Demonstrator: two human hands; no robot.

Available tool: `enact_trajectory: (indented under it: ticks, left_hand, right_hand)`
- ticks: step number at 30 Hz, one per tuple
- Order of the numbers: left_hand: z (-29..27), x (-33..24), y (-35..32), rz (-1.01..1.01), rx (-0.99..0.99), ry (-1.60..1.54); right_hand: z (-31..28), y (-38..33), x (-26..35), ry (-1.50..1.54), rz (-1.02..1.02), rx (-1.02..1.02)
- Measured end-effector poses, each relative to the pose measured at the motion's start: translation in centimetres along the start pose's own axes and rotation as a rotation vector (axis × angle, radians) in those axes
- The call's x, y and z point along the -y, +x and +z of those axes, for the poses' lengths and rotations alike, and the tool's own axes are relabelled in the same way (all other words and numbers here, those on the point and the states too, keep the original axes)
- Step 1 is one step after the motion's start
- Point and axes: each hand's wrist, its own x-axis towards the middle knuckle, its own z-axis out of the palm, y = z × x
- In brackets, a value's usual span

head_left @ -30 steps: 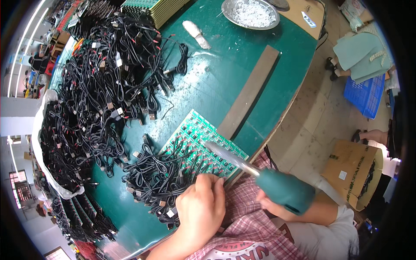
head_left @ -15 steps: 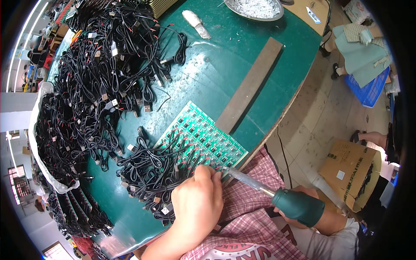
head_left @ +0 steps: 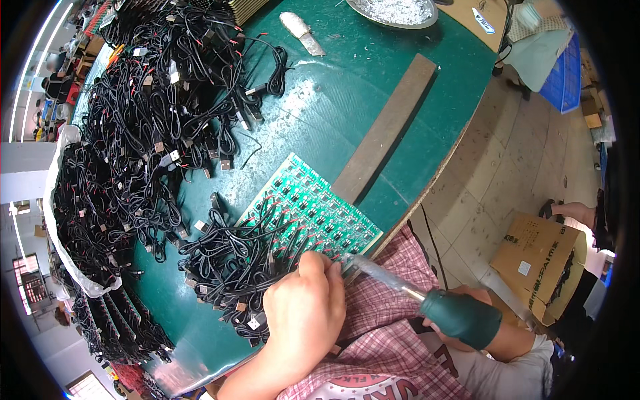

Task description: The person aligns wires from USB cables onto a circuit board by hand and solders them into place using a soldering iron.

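Note:
A green circuit board (head_left: 313,207) lies near the table's front edge, with rows of small black parts. Black USB cables (head_left: 220,260) with red wire ends spread over its left part. At the board's near edge my left hand (head_left: 305,300) is closed in a pinch, seemingly on a cable's wire end; its fingers mostly hide it. My right hand (head_left: 467,293) grips a soldering iron (head_left: 460,317) by its dark green handle. The iron's tip meets the board's near edge, just right of my left fingertips; exact contact is too small to tell.
A long brown bar (head_left: 387,127) touches the board's far edge. Heaped USB cables (head_left: 147,107) cover the table's left side. Farther back are a metal dish (head_left: 417,25) of whitish bits and a wrapped white object (head_left: 302,33). Right, on the floor, stands a cardboard box (head_left: 537,260).
My hands and the soldering iron have hardly moved. At the upper right, a person in a light green garment has shifted away, and more floor shows there.

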Motion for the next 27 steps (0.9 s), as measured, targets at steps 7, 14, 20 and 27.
enact_trajectory:
  ticks: [7,14,20,27]
  left_hand:
    - [0.3,0.3,-0.1,0.053,-0.029,0.012]
    - [0.3,0.3,-0.1,0.049,-0.043,0.017]
    - [-0.1,0.2,-0.1,0.04,0.017,-0.06]
    - [0.3,-0.4,-0.2,0.012,-0.013,0.031]
  right_hand:
    - [0.0,0.2,0.6,-0.002,0.036,-0.077]
    - [0.0,-0.9,-1.5,0.012,-0.114,-0.02]
    - [0.1,-1.8,-1.7,0.02,-0.155,-0.017]
    - [-0.4,-1.1,0.2,-0.089,-0.001,-0.006]
